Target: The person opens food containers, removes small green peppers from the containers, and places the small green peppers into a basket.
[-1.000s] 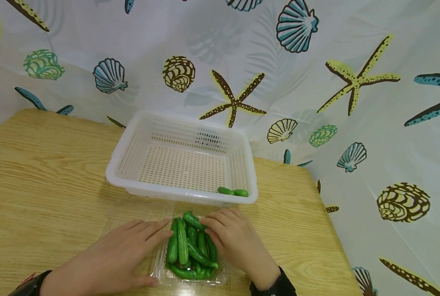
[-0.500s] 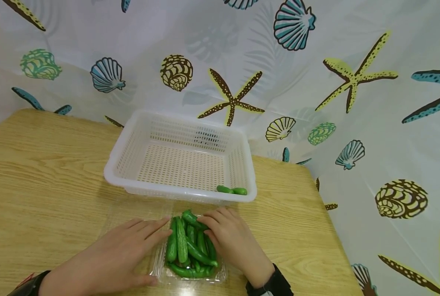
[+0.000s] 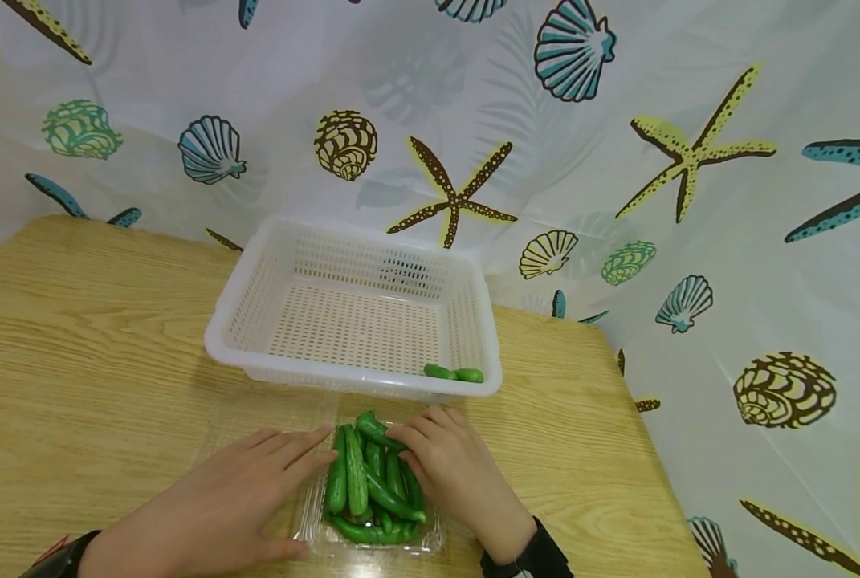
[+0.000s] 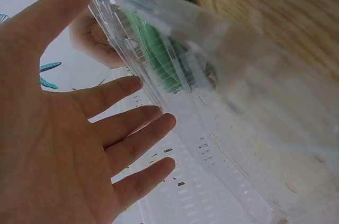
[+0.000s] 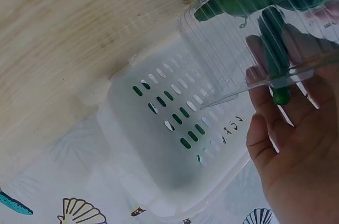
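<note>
Several small green cucumbers (image 3: pixel 357 474) lie in a clear plastic container (image 3: pixel 433 538). My left hand (image 3: pixel 220 502) lies along its left side, palm down, fingers spread and nearly straight, fingertips at the rim; in the left wrist view that hand (image 4: pixel 69 139) holds nothing. With curled fingers and thumb, my right hand (image 3: pixel 462 474) grips one cucumber (image 3: pixel 372 428) at the container's upper right. That cucumber (image 5: pixel 276 60) shows partly through the plastic in the right wrist view, against the fingers of my right hand (image 5: pixel 296 123).
Just behind the container stands a white perforated basket (image 3: pixel 357 377), with green cucumbers (image 3: pixel 440 372) in its near right corner. A clear lid (image 3: pixel 263 413) lies open to the container's left on the wooden table (image 3: pixel 97 345). A patterned cloth (image 3: pixel 278 96) hangs behind.
My right hand has shifted very slightly left, with its grip on the cucumber unchanged. The left hand and container stay in place; the head view has moved a little.
</note>
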